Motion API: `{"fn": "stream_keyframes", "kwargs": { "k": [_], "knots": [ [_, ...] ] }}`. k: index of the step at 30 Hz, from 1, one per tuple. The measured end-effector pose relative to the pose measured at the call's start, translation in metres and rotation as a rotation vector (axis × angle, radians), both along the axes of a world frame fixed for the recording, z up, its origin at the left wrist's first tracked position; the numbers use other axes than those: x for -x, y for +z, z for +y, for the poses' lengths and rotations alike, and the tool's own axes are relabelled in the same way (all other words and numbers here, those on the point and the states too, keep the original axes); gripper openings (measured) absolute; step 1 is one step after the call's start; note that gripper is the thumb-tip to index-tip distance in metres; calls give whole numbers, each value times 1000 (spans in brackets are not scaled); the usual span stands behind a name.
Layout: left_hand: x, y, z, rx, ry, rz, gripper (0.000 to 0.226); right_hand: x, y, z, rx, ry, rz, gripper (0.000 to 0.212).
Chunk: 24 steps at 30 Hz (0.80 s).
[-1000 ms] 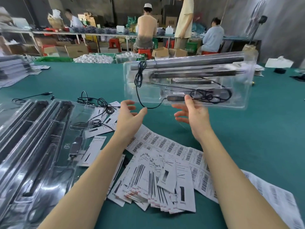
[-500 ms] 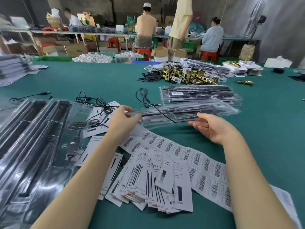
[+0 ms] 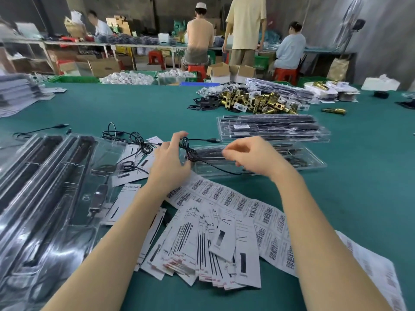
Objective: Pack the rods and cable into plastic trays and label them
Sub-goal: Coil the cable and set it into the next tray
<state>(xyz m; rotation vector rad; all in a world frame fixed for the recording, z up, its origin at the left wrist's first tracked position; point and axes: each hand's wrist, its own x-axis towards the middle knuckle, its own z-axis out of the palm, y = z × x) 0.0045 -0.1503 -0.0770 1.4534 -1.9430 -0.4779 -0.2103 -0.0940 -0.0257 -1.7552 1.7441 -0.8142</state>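
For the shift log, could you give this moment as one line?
left hand: pinches cable | right hand: over tray | tray: on table

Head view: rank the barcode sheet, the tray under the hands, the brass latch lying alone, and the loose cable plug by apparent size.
1. Barcode sheet, though nearness inflates it.
2. Tray under the hands.
3. Lone brass latch.
4. Loose cable plug. The last two look close; treat their order as unsure.

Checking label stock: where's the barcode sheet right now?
Head view, centre: the barcode sheet lies flat on the green table, just near of the clear tray under both hands, partly beneath the fanned cards.
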Motion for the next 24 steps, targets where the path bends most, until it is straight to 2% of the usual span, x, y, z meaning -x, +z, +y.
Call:
{"fn": "stream_keyframes", "kwargs": {
  "k": [4,7,13,17,19,21,24],
  "knots": [
    [2,3,-2,-96,58,160,16,-20,-12,-5,-29,129,80,21],
    [1,2,-2,-153,114,292,26,-21,-12,-5,-72,206,67,9],
    [1,8,1,-201,143,438,39,-18,-8,-2,-137,281,33,12],
    [3,17,5,-254,-10,547,46,-19,-7,0,-144,331,62,8],
    [0,22,6,-287,-108,559,45,-18,-6,0,-113,285,45,10],
    [-6,27,7,-296,-225,547,34,-15,-6,-1,-22,157,-30,22],
    [-14,38,10,-287,-443,584,28,-12,-3,-1,237,-6,-78,52]
  ]
}}
